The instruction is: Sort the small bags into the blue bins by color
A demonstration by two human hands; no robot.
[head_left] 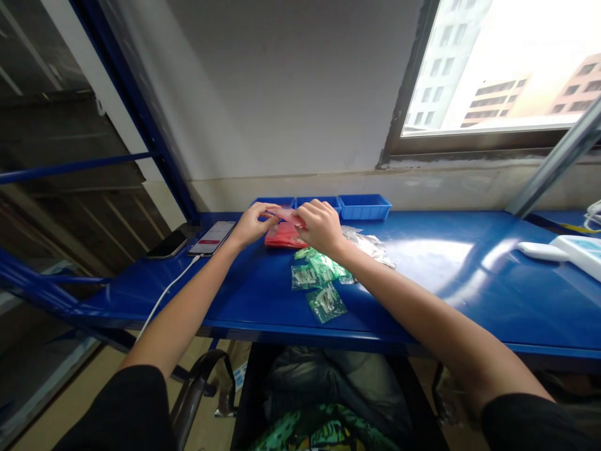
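A thin pink plastic bag (284, 214) is stretched between my two hands, above a stack of red plastic bags (282, 237). My left hand (256, 223) pinches its left end between thumb and fingers. On its right end my right hand (320, 227) is closed, the fingers curled over it. Below my right hand lies a pile of green-tinted clear packets (327, 268), with small pale pieces inside. One such packet (327, 303) lies nearer the front edge. Whitish packets (370, 246) are spread to the right, partly behind my right forearm.
Blue bins (365, 207) line the wall side of the blue table (422, 294). Two phones lie at the left, a dark one (168, 244) and a lit one (213, 238) with a white cable (169, 288). A white device (580, 254) stands at the right.
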